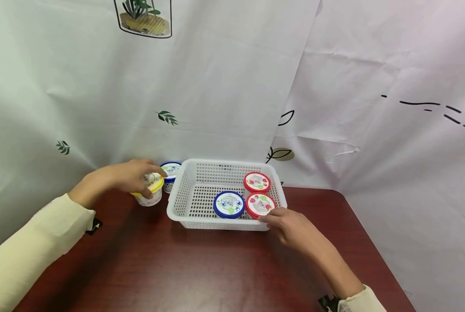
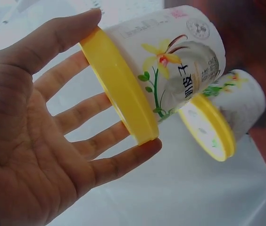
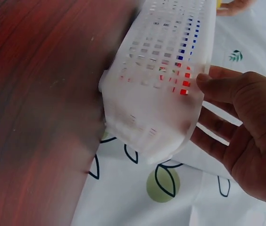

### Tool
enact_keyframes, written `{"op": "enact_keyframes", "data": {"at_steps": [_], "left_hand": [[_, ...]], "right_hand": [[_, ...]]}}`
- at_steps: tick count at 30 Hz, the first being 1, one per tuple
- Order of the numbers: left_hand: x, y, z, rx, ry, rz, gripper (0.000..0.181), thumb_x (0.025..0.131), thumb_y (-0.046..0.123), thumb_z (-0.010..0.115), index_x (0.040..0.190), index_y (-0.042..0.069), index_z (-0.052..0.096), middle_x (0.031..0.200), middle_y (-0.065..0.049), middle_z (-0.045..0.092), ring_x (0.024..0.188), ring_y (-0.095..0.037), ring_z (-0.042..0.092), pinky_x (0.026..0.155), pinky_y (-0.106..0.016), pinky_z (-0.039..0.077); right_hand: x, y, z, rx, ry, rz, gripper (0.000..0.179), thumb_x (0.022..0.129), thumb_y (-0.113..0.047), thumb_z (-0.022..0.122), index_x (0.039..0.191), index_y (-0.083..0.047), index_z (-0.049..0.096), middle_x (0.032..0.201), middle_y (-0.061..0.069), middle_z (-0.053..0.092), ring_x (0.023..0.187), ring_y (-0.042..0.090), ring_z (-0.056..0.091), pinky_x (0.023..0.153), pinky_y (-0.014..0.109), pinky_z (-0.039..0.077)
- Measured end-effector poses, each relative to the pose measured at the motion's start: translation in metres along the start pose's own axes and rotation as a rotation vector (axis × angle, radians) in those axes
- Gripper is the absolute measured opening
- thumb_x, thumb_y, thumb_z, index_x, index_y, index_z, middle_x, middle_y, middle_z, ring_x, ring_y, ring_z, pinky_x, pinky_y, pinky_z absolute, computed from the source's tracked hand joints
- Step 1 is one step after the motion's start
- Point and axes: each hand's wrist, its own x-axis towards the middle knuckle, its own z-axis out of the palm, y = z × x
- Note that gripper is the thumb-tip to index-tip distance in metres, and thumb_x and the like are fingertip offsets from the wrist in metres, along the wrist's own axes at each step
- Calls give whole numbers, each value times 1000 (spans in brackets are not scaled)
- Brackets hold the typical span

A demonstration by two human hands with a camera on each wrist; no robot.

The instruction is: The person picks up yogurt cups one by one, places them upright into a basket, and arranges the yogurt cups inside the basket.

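Observation:
My left hand spans the lid of a yellow-lidded tub, thumb on one side of the rim and fingers spread round the other. The tub is white with a yellow flower print. In the left wrist view a second yellow-lidded tub stands close beyond it. At the front right corner of a white plastic basket, my right hand holds the rim, thumb outside and fingers over the edge. Inside the basket are a blue-lidded tub and two red-lidded tubs, the nearer one partly behind my fingertips.
Another blue-lidded tub stands outside, against the basket's left end. A white printed cloth hangs right behind the basket. The dark red wooden table reaches toward me, its right edge sloping down beyond my right arm.

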Motion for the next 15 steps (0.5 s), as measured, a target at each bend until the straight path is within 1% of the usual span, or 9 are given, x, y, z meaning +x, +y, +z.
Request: {"op": "enact_keyframes", "data": {"at_steps": [3, 5, 10, 15], "left_hand": [[-1, 2, -8, 3, 51, 20, 70, 81, 19, 95, 148, 17, 73, 157, -26, 59, 139, -53, 55, 107, -71, 51], [-1, 4, -13, 9, 76, 18, 70, 82, 19, 95, 148, 19, 73, 158, -25, 59, 141, -54, 53, 107, -73, 50], [0, 11, -21, 29, 102, 18, 70, 84, 20, 94, 150, 20, 72, 160, -23, 58, 147, -58, 46, 110, -77, 46], [1, 23, -23, 32, 137, 54, 69, 85, 21, 93, 150, 22, 72, 161, -20, 59, 149, -57, 47, 113, -76, 45]], "right_hand": [[0, 0, 1, -8, 8, -4, 37, 92, -1, 83, 124, -21, 85, 113, -2, 83, 105, 18, 78, 92, 39, 65], [0, 0, 2, -5, 0, 5, 37, 94, -2, 82, 126, -21, 85, 115, -1, 83, 107, 18, 78, 93, 40, 65], [0, 0, 1, 5, -28, 21, 37, 96, -1, 79, 127, -21, 84, 117, -1, 83, 108, 20, 78, 95, 42, 64], [1, -2, 1, 15, -46, 22, 34, 98, -2, 78, 126, -20, 83, 117, -2, 83, 109, 20, 78, 95, 43, 64]]}}
